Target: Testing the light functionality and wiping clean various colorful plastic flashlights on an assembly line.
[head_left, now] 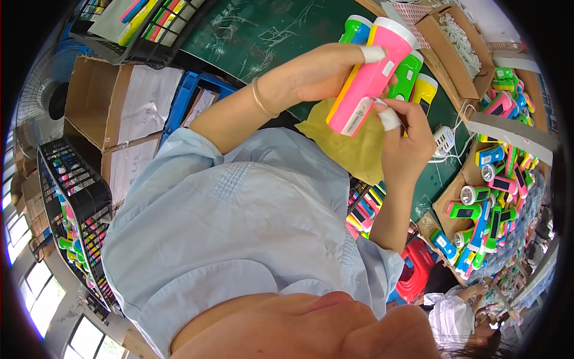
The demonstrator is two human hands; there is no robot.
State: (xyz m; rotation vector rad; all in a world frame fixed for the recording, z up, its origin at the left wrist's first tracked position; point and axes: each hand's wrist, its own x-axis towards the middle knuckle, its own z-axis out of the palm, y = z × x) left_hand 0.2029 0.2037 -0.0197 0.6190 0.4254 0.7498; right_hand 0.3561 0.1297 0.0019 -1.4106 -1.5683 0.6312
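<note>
A pink and yellow flashlight (372, 75) with a white head lies tilted in my left hand (323, 70), the taped thumb on top and the fingers behind it. My right hand (409, 128), with white tape on a finger, is closed at the flashlight's lower end. Its fingertips pinch the edge of a pale sticker (359, 116) on the pink side; how far the sticker is stuck down I cannot tell. Beyond the hands lie a green flashlight (406, 76), a yellow flashlight (425, 91) and a blue-green flashlight (357, 30). A yellow sheet (344, 146) is below the held flashlight.
The scratched green tabletop (239, 42) spreads ahead. A white power strip (443, 140) with cables is at right, near a cardboard box (433, 30) of small white parts. Many flashlights fill a carton (448, 197). Black crates (89, 203) and a blue bin (185, 90) stand left; a person (451, 317) sits behind.
</note>
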